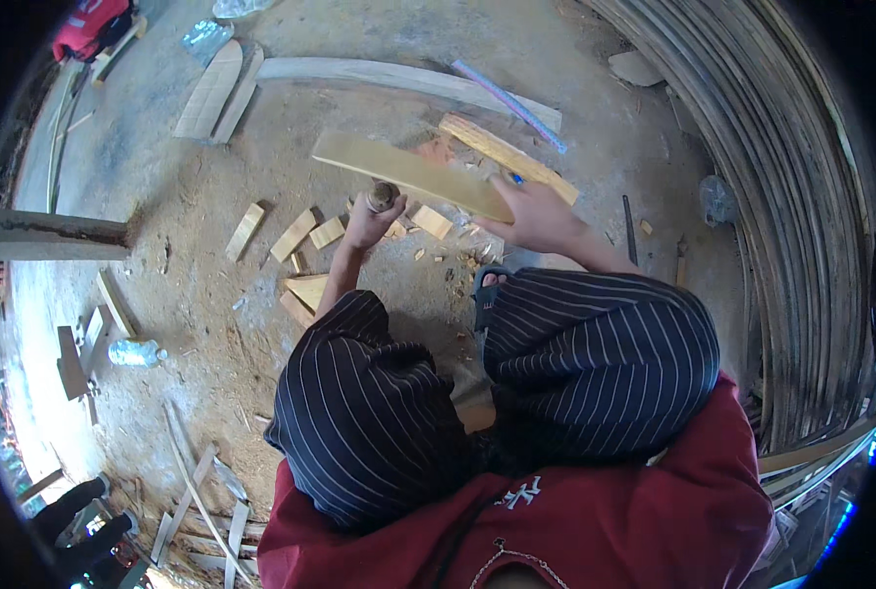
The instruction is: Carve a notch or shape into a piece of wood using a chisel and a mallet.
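Observation:
My left hand [367,221] is closed around a short round tool handle [383,194], its end toward the camera; the rest of it is hidden. My right hand [531,216] grips the right end of a pale flat board [413,172], slightly blurred, which slants up to the left just above my left hand. Beyond the board lie a rough timber piece [497,145] and an orange patch or scrap on the floor. Small cut blocks [293,234] and wood chips [472,260] lie below the board and around my left arm.
A long plank [359,74], a blue strip [497,93] and shaped boards [212,88] lie farther off. A post [55,236] and a bottle [135,353] are at left, stacked long slats [771,196] along the right, a dark narrow tool [629,226] near them.

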### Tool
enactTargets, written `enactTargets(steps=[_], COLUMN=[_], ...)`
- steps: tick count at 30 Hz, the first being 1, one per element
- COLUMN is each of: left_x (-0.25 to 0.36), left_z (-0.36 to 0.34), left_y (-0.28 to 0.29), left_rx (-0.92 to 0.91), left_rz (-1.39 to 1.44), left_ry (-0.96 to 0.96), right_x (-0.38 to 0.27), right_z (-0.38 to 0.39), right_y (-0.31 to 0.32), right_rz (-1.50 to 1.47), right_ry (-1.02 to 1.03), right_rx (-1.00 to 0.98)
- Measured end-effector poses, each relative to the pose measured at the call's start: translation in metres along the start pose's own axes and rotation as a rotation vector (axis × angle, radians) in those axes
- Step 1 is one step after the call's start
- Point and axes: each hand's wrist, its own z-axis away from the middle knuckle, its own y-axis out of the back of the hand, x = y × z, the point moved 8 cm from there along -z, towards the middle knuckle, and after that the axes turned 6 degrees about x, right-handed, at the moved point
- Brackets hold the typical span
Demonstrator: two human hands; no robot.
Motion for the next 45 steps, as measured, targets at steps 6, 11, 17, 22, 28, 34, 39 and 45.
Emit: enactTargets(steps=[6,11,17,22,28,34,39,45], left_x=[0.0,0.009,-0.009,-0.022,-0.009,-0.023,0.013,-0.002], left_z=[0.002,0.0,-0.001,-0.008,-0.002,0.0,-0.006,0.002], left_y=[0.009,-0.005,-0.016,0.011,0.001,0.013,0.004,-0.01], left_rx=[0.045,-0.01,-0.007,-0.002,0.022,-0.009,0.051,-0.027], left_rz=[0.177,0.201,0.153,0.107,-0.094,0.091,-0.045,0.095], left_ry=[-0.025,-0.105,-0.012,0.018,-0.197,0.004,-0.248,-0.016], right_x=[-0.027,-0.02,-0.015,-0.041,-0.019,-0.043,-0.016,-0.012], right_z=[0.018,0.006,0.007,0.009,0.012,0.011,0.001,0.017], right_y=[0.033,0.023,-0.011,0.04,-0.016,0.053,0.006,-0.003], right_rz=[-0.715,-0.135,-0.08,-0.36,-0.077,-0.608,-0.119,-0.3], right_ry=[0.089,0.082,0.058,0.041,0.125,0.094,0.106,0.059], right_rx=[0.343,0.032,-0.056,0.13,-0.006,0.3,-0.012,0.153])
